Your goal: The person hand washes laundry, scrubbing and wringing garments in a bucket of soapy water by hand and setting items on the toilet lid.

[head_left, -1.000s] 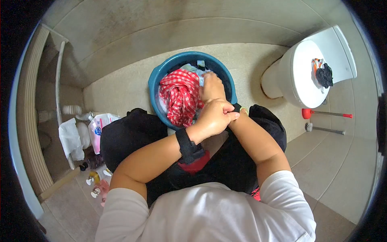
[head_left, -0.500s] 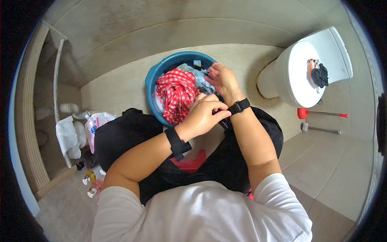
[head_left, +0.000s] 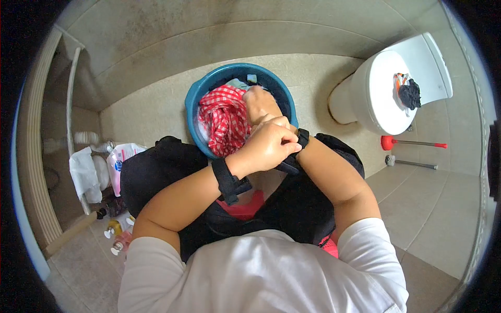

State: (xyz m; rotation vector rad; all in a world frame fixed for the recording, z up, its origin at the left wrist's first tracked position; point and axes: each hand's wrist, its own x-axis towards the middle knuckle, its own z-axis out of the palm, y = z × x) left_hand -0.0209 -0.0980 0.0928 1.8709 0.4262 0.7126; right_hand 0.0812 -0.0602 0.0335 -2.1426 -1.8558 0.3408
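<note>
My left hand [head_left: 267,143] is closed at the right wrist, its thumb and fingers pinching the black wristband [head_left: 302,138] there. Over the blue basin [head_left: 192,112], my right hand [head_left: 260,106] is bent inward, its back toward me and its fingertips hidden. Inside the basin lies a bunched red-and-white checked cloth [head_left: 223,117], just left of the right hand. Some pale cloth [head_left: 237,83] shows behind it. A second black band [head_left: 226,181] with a small dark box is around my left wrist.
A white toilet [head_left: 383,94] stands at right with a dark crumpled item [head_left: 409,94] on its lid. A red plunger [head_left: 387,143] and a brush [head_left: 390,160] lie beside it. At left are a pink-and-white bag [head_left: 117,161], pump bottles [head_left: 121,242] and a pipe rail [head_left: 72,104].
My right hand has turned inward and moved left over the basin; its fingers were spread before. My left hand stays at the right wristband.
</note>
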